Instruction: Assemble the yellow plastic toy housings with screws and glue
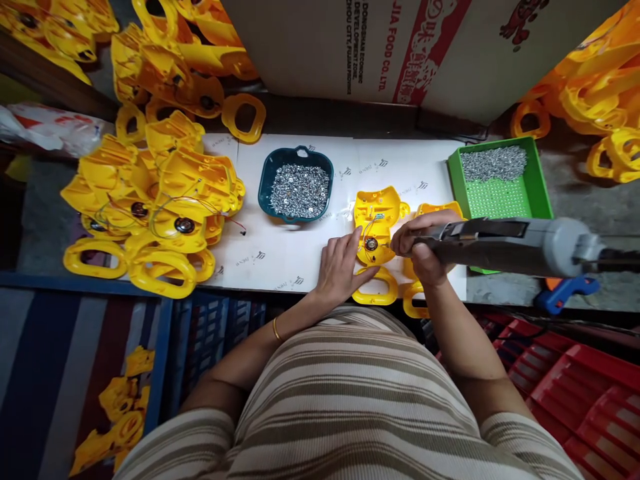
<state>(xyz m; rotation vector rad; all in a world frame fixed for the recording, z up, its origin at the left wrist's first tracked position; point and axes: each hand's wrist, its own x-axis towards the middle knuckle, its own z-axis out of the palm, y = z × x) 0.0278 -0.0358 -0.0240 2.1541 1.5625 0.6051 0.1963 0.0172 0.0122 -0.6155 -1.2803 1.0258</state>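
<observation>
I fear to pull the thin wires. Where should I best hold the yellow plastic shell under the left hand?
Grip the yellow plastic shell by its oval loop handle at the near end, coming from the near side: the loop looks open and sticks out, while wires and a round speaker lie in the middle.
</observation>
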